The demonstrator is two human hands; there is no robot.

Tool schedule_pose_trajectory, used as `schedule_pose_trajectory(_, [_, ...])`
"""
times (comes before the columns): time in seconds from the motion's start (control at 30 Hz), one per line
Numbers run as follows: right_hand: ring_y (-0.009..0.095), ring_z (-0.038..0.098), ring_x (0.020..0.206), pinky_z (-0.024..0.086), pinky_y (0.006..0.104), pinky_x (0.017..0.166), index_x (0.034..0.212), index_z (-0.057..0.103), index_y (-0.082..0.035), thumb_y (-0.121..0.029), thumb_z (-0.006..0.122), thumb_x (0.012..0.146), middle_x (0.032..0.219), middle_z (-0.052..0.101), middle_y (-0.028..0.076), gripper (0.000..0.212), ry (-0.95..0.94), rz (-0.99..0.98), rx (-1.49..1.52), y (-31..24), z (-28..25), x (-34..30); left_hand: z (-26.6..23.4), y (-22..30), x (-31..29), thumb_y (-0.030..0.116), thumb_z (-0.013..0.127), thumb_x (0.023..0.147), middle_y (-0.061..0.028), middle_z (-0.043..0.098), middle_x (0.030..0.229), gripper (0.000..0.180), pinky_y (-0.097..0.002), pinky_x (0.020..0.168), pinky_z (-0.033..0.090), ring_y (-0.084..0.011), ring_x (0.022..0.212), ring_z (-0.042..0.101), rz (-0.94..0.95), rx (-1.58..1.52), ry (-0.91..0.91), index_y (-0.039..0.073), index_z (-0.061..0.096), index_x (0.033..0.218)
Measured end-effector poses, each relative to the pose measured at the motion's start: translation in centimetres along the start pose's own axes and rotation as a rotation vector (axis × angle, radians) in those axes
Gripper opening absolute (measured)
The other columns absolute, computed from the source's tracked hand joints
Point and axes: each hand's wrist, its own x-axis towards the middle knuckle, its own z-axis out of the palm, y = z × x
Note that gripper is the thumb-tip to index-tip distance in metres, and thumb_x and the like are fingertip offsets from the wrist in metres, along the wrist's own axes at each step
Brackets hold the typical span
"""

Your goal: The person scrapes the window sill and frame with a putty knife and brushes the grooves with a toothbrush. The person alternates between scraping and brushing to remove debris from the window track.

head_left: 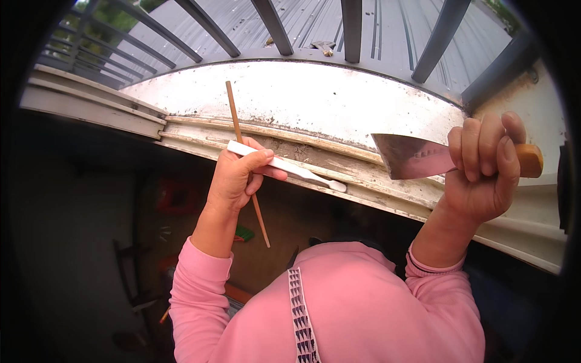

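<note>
My left hand [237, 172] is closed around two things at once, over the window sill's track. One is a white toothbrush [275, 162], its head pointing right and lying over the near edge of the track. The other is a thin wooden chopstick [235, 109], which passes through the fist, one end up over the sill and the other down below it. My right hand [484, 163] grips a scraper [414, 158] with a wide metal blade and a wooden handle. It is held up above the right part of the track, blade toward the left.
Brown dirt lies in the window track [296, 150]. Beyond it runs a white ledge [272, 91] with dark specks, then grey railing bars [272, 27]. A grey ribbed roof [399, 30] stretches outside, with a small scrap [325, 48] lying near the bars. Dim objects stand below the sill.
</note>
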Motion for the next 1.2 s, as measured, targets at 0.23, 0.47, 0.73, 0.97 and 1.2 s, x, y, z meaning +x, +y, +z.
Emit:
schedule_pose_trajectory(0.23, [0.006, 0.034, 0.045, 0.029, 0.0214, 0.043, 0.111, 0.053, 0.001, -0.010, 0.048, 0.085, 0.058, 0.039, 0.000, 0.029, 0.037, 0.039, 0.017, 0.7, 0.1, -0.2, -5.6, 2.0, -1.0, 0.010, 0.061, 0.082, -0.0152, 0.063, 0.076, 0.012, -0.0156, 0.028, 0.027, -0.0201, 0.064, 0.067, 0.092, 0.069, 0.142, 0.005, 0.050, 0.082])
schedule_pose_trajectory(0.47, [0.006, 0.033, 0.044, 0.028, 0.0215, 0.042, 0.109, 0.053, 0.000, -0.010, 0.050, 0.084, 0.058, 0.039, 0.000, 0.027, 0.037, 0.073, 0.007, 0.7, 0.2, -0.3, -8.9, 2.9, -1.1, 0.009, 0.064, 0.078, -0.0104, 0.062, 0.074, 0.016, -0.0165, 0.028, 0.025, -0.0231, 0.064, 0.068, 0.081, 0.001, 0.216, 0.005, 0.050, 0.083])
schedule_pose_trajectory(0.73, [0.006, 0.032, 0.044, 0.027, 0.0215, 0.042, 0.105, 0.053, -0.002, -0.009, 0.049, 0.084, 0.058, 0.039, -0.001, 0.023, 0.000, 0.110, 0.047, 0.6, 0.5, -0.4, -9.9, 3.9, -3.3, 0.007, 0.057, 0.081, -0.0146, 0.062, 0.077, 0.008, -0.0164, 0.027, 0.030, -0.0216, 0.062, 0.066, 0.261, -0.118, 0.259, 0.006, 0.049, 0.078])
schedule_pose_trajectory(0.97, [0.007, 0.031, 0.041, 0.026, 0.0228, 0.040, 0.102, 0.052, -0.002, -0.005, 0.046, 0.082, 0.056, 0.038, 0.000, 0.021, -0.113, 0.140, 0.247, 2.6, 4.8, -0.4, -15.0, 1.4, -10.7, 0.008, 0.051, 0.084, -0.0159, 0.062, 0.083, 0.006, -0.0173, 0.027, 0.033, -0.0229, 0.063, 0.065, 0.577, -0.310, 0.528, 0.002, 0.051, 0.085])
schedule_pose_trajectory(1.2, [0.001, 0.047, 0.063, 0.039, 0.0157, 0.057, 0.086, 0.066, -0.003, 0.008, 0.053, 0.076, 0.077, 0.060, -0.002, 0.019, -0.272, 0.353, -0.016, 8.9, 13.1, -0.8, -18.6, -9.7, -19.8, 0.010, 0.051, 0.086, -0.0135, 0.063, 0.085, 0.007, -0.0181, 0.026, 0.034, -0.0210, 0.064, 0.066, 0.532, -0.363, 0.831, 0.003, 0.052, 0.087])
